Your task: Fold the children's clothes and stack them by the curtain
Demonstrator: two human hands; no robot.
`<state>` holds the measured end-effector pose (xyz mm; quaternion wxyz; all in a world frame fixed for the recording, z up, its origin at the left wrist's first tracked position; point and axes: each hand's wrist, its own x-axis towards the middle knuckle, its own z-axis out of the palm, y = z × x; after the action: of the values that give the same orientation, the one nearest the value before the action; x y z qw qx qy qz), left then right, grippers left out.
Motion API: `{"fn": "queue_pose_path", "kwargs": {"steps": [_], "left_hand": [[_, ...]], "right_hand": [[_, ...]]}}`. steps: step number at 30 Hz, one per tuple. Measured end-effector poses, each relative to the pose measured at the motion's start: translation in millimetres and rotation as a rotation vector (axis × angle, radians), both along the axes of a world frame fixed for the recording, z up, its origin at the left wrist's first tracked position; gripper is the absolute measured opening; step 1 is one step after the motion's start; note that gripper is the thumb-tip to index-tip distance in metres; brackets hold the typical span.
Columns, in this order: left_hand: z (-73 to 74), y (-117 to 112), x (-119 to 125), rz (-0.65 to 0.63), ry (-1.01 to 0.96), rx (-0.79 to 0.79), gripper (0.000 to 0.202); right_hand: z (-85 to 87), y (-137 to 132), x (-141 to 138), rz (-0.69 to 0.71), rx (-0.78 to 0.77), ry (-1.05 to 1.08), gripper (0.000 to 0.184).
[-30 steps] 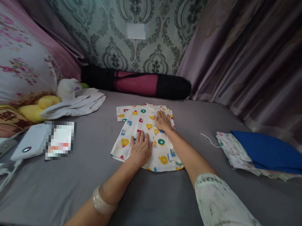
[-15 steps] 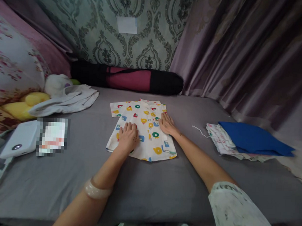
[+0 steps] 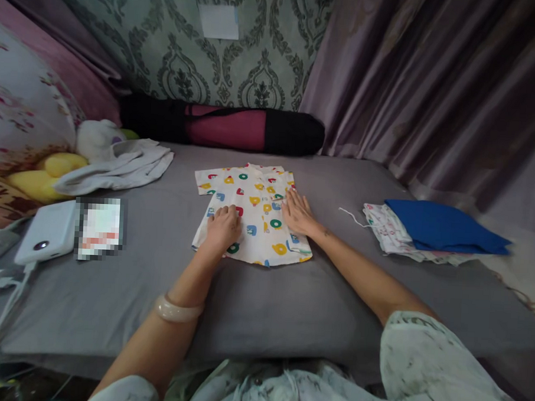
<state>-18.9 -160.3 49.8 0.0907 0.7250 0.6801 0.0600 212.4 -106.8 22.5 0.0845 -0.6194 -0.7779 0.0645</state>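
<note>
A small white short-sleeved shirt point(image 3: 259, 241) with a colourful print lies spread on the grey bed sheet point(image 3: 263, 307), its collar pointing away from me. My left hand point(image 3: 224, 227) rests on the left half of the shirt, palm down, fingers bent a little and holding nothing. Flat along the shirt's right side lies my right hand point(image 3: 297, 212), its fingers stretched out and partly over the right sleeve. That sleeve is partly hidden under the hand.
To the right is a stack of folded clothes point(image 3: 388, 232) with a blue cloth point(image 3: 443, 227) on top. On the left are a white power bank point(image 3: 48, 232) with cables, a pale garment point(image 3: 122, 164) and plush toys point(image 3: 42, 176). A black and maroon long bag point(image 3: 226, 126) lies along the wall.
The camera view has tilted down slightly, so more of my lap shows. My left hand has shifted a little up the shirt with its fingers more bent. My right hand stays at the shirt's right side.
</note>
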Motion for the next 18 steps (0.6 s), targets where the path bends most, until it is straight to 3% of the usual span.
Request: {"fn": "queue_pose_path", "kwargs": {"steps": [4, 9, 13, 18], "left_hand": [[2.2, -1.8, 1.1, -0.008, 0.016, -0.005, 0.026], [5.4, -4.1, 2.5, -0.007, 0.030, -0.016, 0.027], [5.1, -3.2, 2.3, 0.004, 0.033, -0.023, 0.029], [2.2, 0.4, 0.0, 0.026, 0.000, -0.006, 0.033]], "right_hand": [[-8.3, -19.3, -8.6, 0.038, 0.022, -0.029, 0.069], [-14.6, -23.0, -13.3, -0.008, 0.067, -0.014, 0.067], [-7.4, -28.8, -11.0, -0.008, 0.117, 0.024, 0.066], [3.1, -49.4, -5.0, 0.098, 0.036, 0.029, 0.067]]}}
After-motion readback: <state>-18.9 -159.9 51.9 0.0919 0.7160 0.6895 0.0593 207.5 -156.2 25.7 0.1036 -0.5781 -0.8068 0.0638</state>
